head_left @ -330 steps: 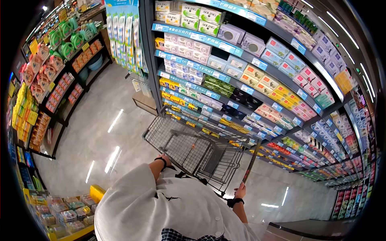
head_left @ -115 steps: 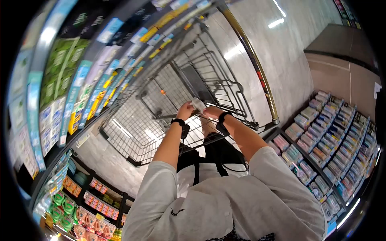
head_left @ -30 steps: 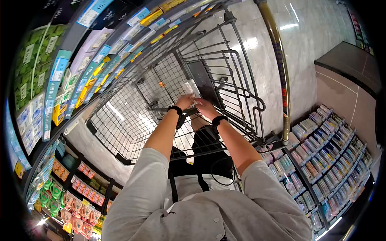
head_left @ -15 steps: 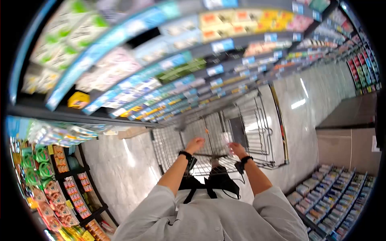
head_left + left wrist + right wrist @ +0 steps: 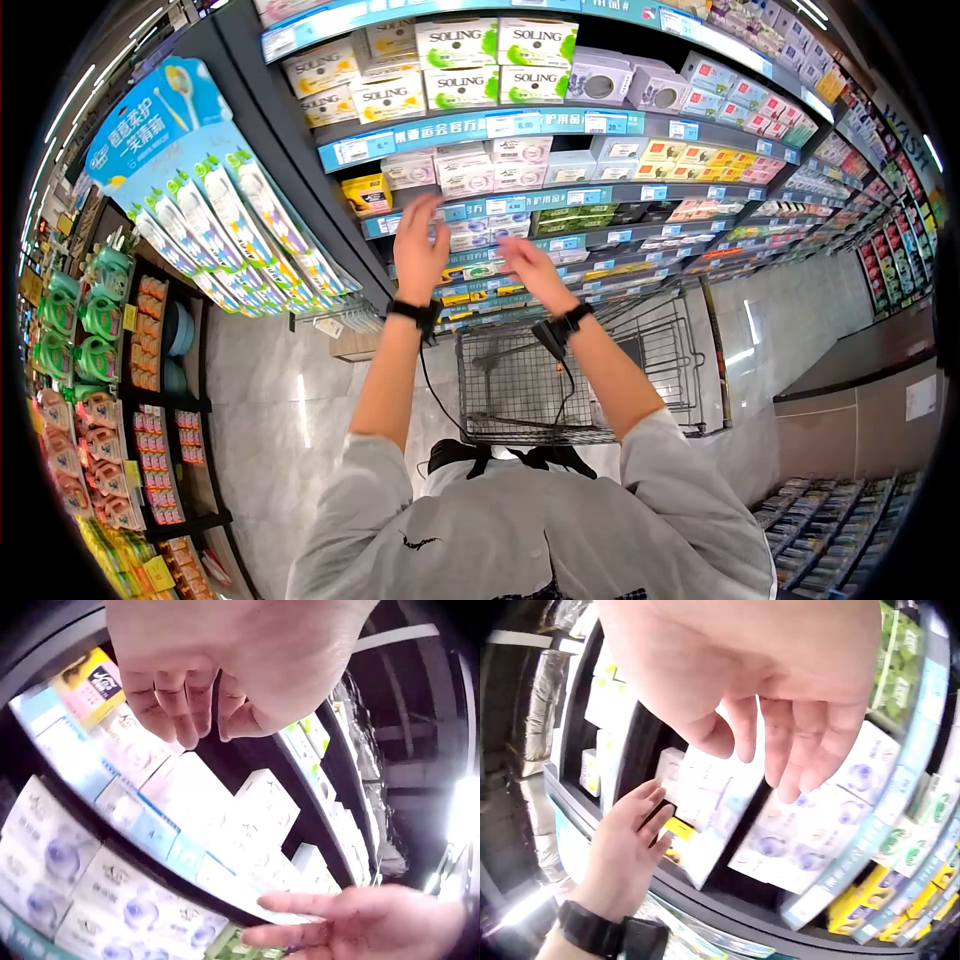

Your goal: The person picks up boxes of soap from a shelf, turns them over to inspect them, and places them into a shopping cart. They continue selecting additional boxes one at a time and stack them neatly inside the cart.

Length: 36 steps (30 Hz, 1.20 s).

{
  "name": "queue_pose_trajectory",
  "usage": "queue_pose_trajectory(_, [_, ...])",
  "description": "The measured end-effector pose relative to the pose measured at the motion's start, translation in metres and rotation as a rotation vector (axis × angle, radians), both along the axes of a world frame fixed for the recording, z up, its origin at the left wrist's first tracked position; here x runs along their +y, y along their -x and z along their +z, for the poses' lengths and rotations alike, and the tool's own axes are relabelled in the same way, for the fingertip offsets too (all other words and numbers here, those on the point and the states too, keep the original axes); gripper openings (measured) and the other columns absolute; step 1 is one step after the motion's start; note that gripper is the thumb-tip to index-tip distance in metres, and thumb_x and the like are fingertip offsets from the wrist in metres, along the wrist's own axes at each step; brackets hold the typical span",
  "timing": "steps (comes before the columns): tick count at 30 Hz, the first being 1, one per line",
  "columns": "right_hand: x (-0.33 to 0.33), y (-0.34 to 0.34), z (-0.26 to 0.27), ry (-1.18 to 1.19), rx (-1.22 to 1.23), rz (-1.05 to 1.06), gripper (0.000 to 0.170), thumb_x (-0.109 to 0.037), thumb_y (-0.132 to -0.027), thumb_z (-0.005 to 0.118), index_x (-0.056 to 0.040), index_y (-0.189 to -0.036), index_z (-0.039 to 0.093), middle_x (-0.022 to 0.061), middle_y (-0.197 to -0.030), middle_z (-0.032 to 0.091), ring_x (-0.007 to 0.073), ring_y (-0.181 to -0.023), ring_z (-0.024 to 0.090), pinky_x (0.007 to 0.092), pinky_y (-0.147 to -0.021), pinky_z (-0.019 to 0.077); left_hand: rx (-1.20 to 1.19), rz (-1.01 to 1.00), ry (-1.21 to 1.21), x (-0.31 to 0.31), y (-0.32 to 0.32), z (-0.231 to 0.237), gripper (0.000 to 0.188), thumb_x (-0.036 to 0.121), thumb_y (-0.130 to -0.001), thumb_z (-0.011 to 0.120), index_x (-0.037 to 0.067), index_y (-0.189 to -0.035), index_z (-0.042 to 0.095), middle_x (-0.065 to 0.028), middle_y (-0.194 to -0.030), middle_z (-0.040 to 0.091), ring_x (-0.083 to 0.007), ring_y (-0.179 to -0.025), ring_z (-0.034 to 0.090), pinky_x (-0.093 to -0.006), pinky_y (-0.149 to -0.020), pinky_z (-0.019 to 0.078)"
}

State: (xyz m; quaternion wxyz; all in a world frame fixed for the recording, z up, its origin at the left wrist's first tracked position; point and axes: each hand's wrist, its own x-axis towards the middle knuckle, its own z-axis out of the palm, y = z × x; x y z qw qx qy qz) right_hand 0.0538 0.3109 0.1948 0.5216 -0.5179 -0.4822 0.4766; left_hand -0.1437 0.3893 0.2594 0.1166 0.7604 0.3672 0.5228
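This is a shop, most likely a supermarket, in an aisle of personal-care goods. Long grey shelves (image 5: 290, 130) carry tight rows of identical boxes (image 5: 521, 150), among them cartons printed SOLING (image 5: 458, 45), above blue strips set with price labels (image 5: 512, 124). A wire shopping cart (image 5: 515, 385) stands on the glossy grey floor (image 5: 265, 400). Packaged toothbrushes (image 5: 215, 225) hang under a blue header card (image 5: 160, 115) picturing toothbrushes, and green-handled jugs (image 5: 98, 315) line a dark display stand (image 5: 205, 440). Strip lights (image 5: 147, 22) run along the ceiling.
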Motion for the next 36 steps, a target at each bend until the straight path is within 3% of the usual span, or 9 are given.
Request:
queue_pose_trajectory(1, [0.011, 0.010, 0.020, -0.042, -0.007, -0.010, 0.036, -0.015, -0.091, 0.051, -0.0099, -0.126, 0.052, 0.0063, -0.113, 0.061, 0.0120, -0.087, 0.061, 0.0252, -0.069, 0.0481, 0.018, 0.033, -0.117, 0.011, -0.003, 0.008, 0.035, 0.007, -0.082, 0.055, 0.008, -0.116, 0.059, -0.0110, -0.119, 0.056, -0.0278, -0.106, 0.055, -0.0356, -0.086, 0.0462])
queue_pose_trajectory(4, [0.037, 0.029, 0.051, -0.141, -0.086, -0.067, 0.042, -0.014, -0.088, 0.053, -0.0095, -0.130, 0.048, 0.0088, -0.120, 0.057, 0.0133, -0.086, 0.061, 0.0269, -0.068, 0.0486, 0.072, -0.072, -0.091, 0.041, -0.011, 0.012, 0.041, 0.010, -0.081, 0.055, 0.009, -0.122, 0.056, -0.0125, -0.129, 0.050, -0.0328, -0.115, 0.049, -0.0403, -0.096, 0.0409])
queue_pose_trajectory(11, [0.044, 0.027, 0.064, -0.093, -0.098, -0.158, 0.056, -0.015, -0.084, 0.055, -0.0094, -0.137, 0.039, 0.0114, -0.134, 0.046, 0.0151, -0.084, 0.061, 0.0295, -0.065, 0.0492, 0.204, -0.097, -0.041, 0.058, -0.012, 0.001, 0.041, 0.012, -0.081, 0.055, 0.010, -0.122, 0.057, -0.0125, -0.137, 0.045, -0.0337, -0.120, 0.045, -0.0398, -0.098, 0.0403])
queue_pose_trajectory(16, [0.030, 0.014, 0.057, 0.022, -0.005, -0.134, 0.058, -0.016, -0.086, 0.054, -0.0129, -0.140, 0.035, 0.0107, -0.137, 0.043, 0.0154, -0.087, 0.062, 0.0291, -0.071, 0.0481, 0.115, -0.106, -0.041, 0.053, -0.015, 0.008, 0.026, 0.006, -0.078, 0.062, 0.006, -0.104, 0.056, -0.0125, -0.116, 0.055, -0.0349, -0.103, 0.055, -0.0403, -0.085, 0.0467])
queue_pose_trajectory(23, [-0.004, -0.024, 0.035, 0.075, 0.074, -0.040, 0.047, -0.019, -0.092, 0.049, -0.0128, -0.137, 0.039, 0.0079, -0.132, 0.050, 0.0150, -0.096, 0.061, 0.0296, -0.080, 0.0470, -0.038, 0.030, -0.115, 0.033, -0.006, 0.003, 0.022, 0.001, -0.080, 0.064, 0.005, -0.100, 0.058, -0.0119, -0.113, 0.057, -0.0293, -0.099, 0.058, -0.0334, -0.078, 0.0500])
queue_pose_trajectory(26, [-0.043, -0.043, 0.006, 0.156, 0.141, -0.034, 0.040, -0.020, -0.093, 0.048, -0.0121, -0.132, 0.047, 0.0059, -0.122, 0.057, 0.0144, -0.096, 0.061, 0.0287, -0.079, 0.0472, -0.030, 0.010, -0.122, -0.007, -0.001, 0.009, 0.021, 0.001, -0.082, 0.064, 0.004, -0.101, 0.058, -0.0109, -0.112, 0.057, -0.0241, -0.098, 0.057, -0.0309, -0.071, 0.0512])
queue_pose_trajectory(30, [-0.129, -0.067, -0.077, 0.440, 0.317, 0.103, 0.036, -0.034, -0.093, 0.051, -0.0139, -0.123, 0.054, 0.0024, -0.113, 0.062, 0.0125, -0.092, 0.060, 0.0289, -0.079, 0.0461, 0.200, -0.145, 0.016, -0.065, -0.011, -0.015, 0.023, -0.001, -0.077, 0.065, 0.004, -0.098, 0.060, -0.0140, -0.112, 0.058, -0.0289, -0.095, 0.059, -0.0315, -0.069, 0.0526])
queue_pose_trajectory(33, [-0.196, -0.089, -0.165, 0.678, 0.365, 0.134, 0.033, -0.034, -0.092, 0.052, -0.0131, -0.117, 0.058, -0.0007, -0.103, 0.063, 0.0105, -0.084, 0.059, 0.0266, -0.072, 0.0452, 0.346, -0.378, 0.451, -0.119, -0.045, -0.074, 0.023, 0.001, -0.077, 0.066, 0.006, -0.098, 0.059, -0.0128, -0.111, 0.060, -0.0296, -0.095, 0.060, -0.0366, -0.077, 0.0515])
queue_pose_trajectory(36, [-0.243, -0.108, -0.215, 0.863, 0.457, 0.010, 0.035, -0.036, -0.091, 0.053, -0.0125, -0.116, 0.060, -0.0004, -0.100, 0.063, 0.0106, -0.083, 0.058, 0.0264, -0.071, 0.0449, 0.532, -0.620, 0.687, -0.167, -0.087, -0.154, 0.023, 0.003, -0.075, 0.066, 0.008, -0.097, 0.059, -0.0082, -0.112, 0.059, -0.0282, -0.100, 0.059, -0.0363, -0.083, 0.0497])
